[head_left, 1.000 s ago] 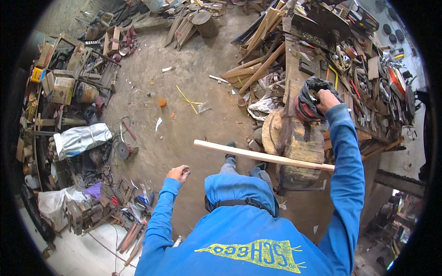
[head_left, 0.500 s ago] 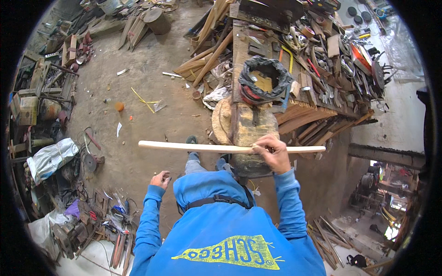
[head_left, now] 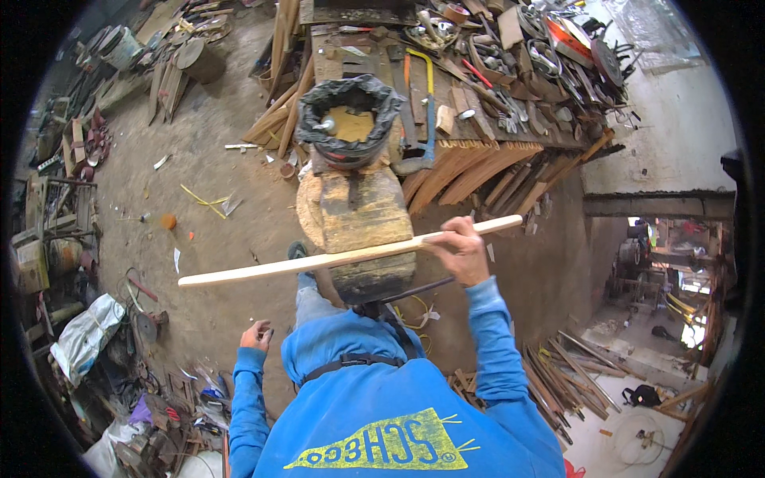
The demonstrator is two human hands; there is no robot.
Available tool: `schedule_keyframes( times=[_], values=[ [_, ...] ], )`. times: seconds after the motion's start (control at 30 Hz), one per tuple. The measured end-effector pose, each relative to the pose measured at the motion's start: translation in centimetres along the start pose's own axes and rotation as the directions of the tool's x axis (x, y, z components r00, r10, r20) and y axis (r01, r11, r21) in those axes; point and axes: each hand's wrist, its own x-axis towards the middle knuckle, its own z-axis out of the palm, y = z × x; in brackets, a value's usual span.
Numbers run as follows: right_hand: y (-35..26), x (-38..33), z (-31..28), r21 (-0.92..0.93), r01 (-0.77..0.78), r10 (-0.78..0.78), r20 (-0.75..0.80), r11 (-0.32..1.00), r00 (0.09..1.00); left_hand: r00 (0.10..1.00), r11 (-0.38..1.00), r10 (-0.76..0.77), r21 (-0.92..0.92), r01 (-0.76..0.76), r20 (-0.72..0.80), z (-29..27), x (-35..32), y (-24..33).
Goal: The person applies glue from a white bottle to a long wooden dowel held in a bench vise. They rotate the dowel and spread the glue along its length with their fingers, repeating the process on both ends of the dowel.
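a long, pale wooden strip [head_left: 319,262] lies across a worn wooden block [head_left: 362,209] near the frame's centre. right of centre, the right hand [head_left: 460,248] bends its fingers over the strip, touching it; whether they clamp it, i cannot tell. lower left of centre, the left hand [head_left: 256,335] is loosely curled, its grip unclear. a black-lined bucket [head_left: 309,109] stands at upper centre.

I'm seeing a long, slim, pale wooden strip [head_left: 362,254]; it's lying across the worn block [head_left: 358,203], both ends overhanging.
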Motion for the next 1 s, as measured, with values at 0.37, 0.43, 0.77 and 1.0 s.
schedule_keyframes(
  times=[0.37, 0.43, 0.77, 1.0],
  values=[
    [3.2, -1.1, -0.5, 0.068, -0.006, 0.007, -0.024, 0.998, 1.0, 1.0, 1.0, 0.005, -0.006, -0.005, -0.009, 5.0, -2.4, 0.6],
    [5.4, -1.4, -3.6, 0.049, -0.115, 0.117, -0.029, 0.992, 0.993, 1.0, 1.0, -0.018, -0.007, 0.018, -0.003, 6.1, -3.0, 0.3],
    [10.1, -2.8, -6.3, 0.115, -0.223, 0.231, -0.056, 0.968, 0.971, 0.999, 0.996, -0.037, -0.078, 0.038, 0.023, 8.3, -2.8, 0.6],
    [11.4, -2.9, -7.8, -0.022, -0.155, 0.151, -0.131, 0.988, 0.98, 0.991, 0.99, -0.13, -0.061, 0.13, 0.006, 7.7, -3.0, -0.9]
  ],
)
